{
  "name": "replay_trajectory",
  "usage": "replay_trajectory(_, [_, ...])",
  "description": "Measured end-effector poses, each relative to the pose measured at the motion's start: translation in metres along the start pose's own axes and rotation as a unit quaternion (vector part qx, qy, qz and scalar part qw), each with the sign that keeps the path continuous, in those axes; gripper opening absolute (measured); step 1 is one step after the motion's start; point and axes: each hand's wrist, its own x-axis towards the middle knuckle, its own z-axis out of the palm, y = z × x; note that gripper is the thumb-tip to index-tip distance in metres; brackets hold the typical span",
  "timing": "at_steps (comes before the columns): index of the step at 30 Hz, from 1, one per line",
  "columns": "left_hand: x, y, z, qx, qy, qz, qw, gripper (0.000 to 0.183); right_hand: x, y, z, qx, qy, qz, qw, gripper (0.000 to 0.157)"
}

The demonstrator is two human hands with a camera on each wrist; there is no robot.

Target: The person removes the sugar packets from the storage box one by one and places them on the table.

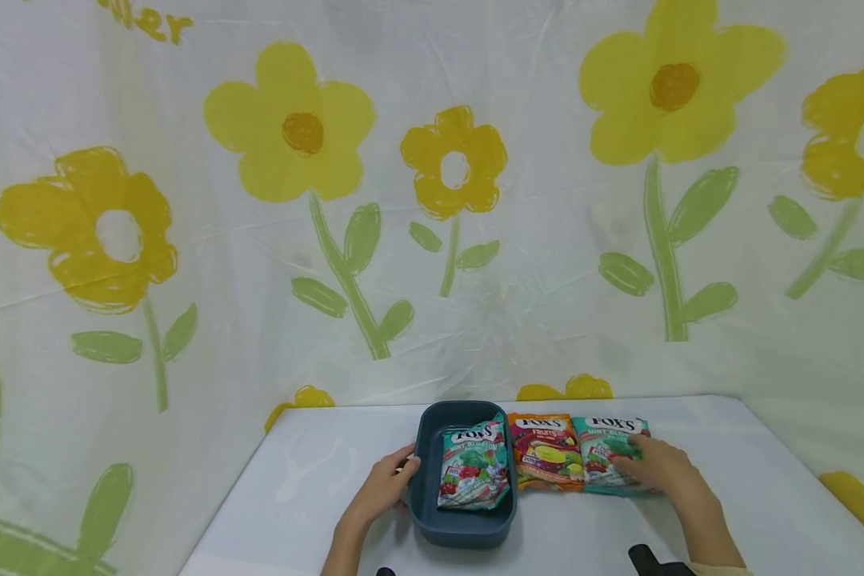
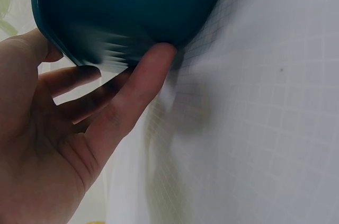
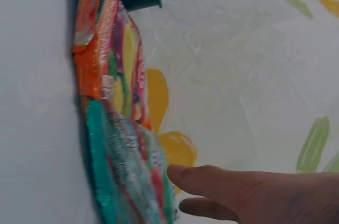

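A dark blue-green rectangular tub (image 1: 462,538) stands on the white table, a teal FOX'S candy bag (image 1: 473,472) lying inside it. My left hand (image 1: 383,488) touches the tub's left wall near the rim. In the left wrist view the fingers (image 2: 140,89) extend against the tub's outer wall (image 2: 127,12). Just right of the tub lies an orange FOX'S fruits candy bag (image 1: 546,452), and beside it a second teal FOX'S bag (image 1: 608,456). My right hand (image 1: 666,464) reaches over that bag's right part, its fingers (image 3: 204,179) extended at the bag's surface; firm contact cannot be told.
The white table (image 1: 302,472) ends at the back against a sheet (image 1: 533,320) printed with yellow flowers. Black pieces (image 1: 651,560) show at the bottom edge of the head view, near the wrists.
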Motion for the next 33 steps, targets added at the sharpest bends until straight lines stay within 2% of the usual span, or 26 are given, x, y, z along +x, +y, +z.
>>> replay_trajectory(7, [-0.003,-0.001,0.000,-0.009,-0.003,-0.001,1.0000,0.054,-0.004,-0.021,-0.017,-0.002,-0.075,-0.059,0.995,0.061])
replay_trajectory(11, [-0.003,-0.001,0.001,-0.010,-0.004,-0.004,0.9999,0.054,-0.005,-0.026,-0.021,-0.009,-0.090,-0.085,0.992,0.052])
replay_trajectory(18, [-0.002,0.001,-0.001,-0.006,-0.002,-0.002,1.0000,0.053,-0.005,-0.034,-0.029,-0.014,-0.101,-0.081,0.991,0.047])
replay_trajectory(24, [-0.001,0.001,-0.001,0.003,0.002,0.005,1.0000,0.054,-0.003,-0.042,-0.033,-0.031,-0.121,-0.096,0.987,0.040])
replay_trajectory(33, [-0.001,0.000,-0.001,0.006,0.005,0.011,0.9999,0.054,-0.001,-0.056,-0.034,-0.033,-0.127,-0.095,0.987,0.046])
